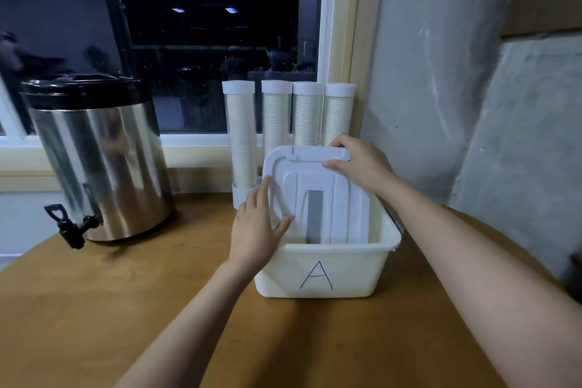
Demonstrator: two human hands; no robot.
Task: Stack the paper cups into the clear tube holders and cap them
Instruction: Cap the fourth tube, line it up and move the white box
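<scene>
Several clear tube holders [275,116] stand in a row against the window, each filled with stacked paper cups and topped by a white cap [238,86]. In front of them sits a white bin [321,268] marked "A". A white bin lid [318,195] is tilted up over the bin's opening, its near edge down inside. My left hand [256,230] presses on the lid's left edge with fingers spread. My right hand [359,162] grips the lid's upper right corner. The lower parts of the three right tubes are hidden behind the lid.
A steel drink dispenser [100,161] with a black lid and black tap [71,225] stands at the left on the wooden table [126,309]. A grey wall [472,104] closes in on the right, and a dark window is behind.
</scene>
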